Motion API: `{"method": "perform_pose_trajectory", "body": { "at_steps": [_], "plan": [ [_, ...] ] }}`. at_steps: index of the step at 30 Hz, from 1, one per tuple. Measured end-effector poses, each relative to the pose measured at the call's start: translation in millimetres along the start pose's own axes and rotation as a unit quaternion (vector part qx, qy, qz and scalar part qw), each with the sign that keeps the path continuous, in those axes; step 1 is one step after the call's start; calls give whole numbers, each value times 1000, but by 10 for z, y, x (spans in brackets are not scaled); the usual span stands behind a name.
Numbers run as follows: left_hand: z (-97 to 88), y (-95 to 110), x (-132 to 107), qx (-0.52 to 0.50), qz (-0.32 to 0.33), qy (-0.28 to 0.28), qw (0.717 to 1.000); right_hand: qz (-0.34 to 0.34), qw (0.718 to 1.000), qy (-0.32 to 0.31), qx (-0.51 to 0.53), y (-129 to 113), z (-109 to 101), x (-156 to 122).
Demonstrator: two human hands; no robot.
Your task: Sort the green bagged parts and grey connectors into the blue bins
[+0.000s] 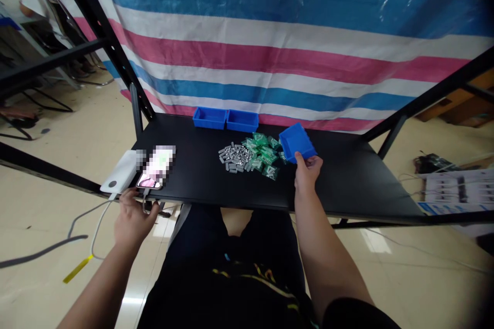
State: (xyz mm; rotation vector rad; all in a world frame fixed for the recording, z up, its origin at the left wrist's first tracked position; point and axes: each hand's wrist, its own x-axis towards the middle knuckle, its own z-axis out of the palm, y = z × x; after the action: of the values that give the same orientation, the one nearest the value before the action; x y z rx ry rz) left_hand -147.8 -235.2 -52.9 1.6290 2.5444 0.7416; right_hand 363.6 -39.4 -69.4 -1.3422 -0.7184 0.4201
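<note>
2 hands | R hand (307, 172) gripping tilted blue bin (296, 140) | L hand (133, 221) curled at table edge (216, 199), grip unclear | nr pwr bank (119, 170)

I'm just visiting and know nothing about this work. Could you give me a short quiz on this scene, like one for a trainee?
1. True or false: the right hand is holding a blue plastic bin.
2. How many blue bins stand side by side at the far edge of the black table?
3. Which is nearer the left hand: the white power bank or the pile of grey metal pieces?

Key: 1. True. 2. Two. 3. The white power bank.
</note>
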Motion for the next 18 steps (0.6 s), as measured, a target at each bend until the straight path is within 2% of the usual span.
{"method": "perform_pose_trajectory", "body": {
  "at_steps": [5, 8, 13, 18],
  "plan": [
    [-43, 40, 2, 6, 8, -27, 1000, -11, 1000, -9, 1, 2, 5, -1],
    [-26, 31, -7, 6, 13, -16, 1000, -11, 1000, 0, 8, 2, 6, -5],
    [64, -59, -19, -39, 74, 6, 997, -7, 1000, 7, 7, 9, 1, -6],
    [66, -7, -77, -13, 22, -26, 999, -9, 1000, 5, -2, 4, -11, -21]
  ]
}}
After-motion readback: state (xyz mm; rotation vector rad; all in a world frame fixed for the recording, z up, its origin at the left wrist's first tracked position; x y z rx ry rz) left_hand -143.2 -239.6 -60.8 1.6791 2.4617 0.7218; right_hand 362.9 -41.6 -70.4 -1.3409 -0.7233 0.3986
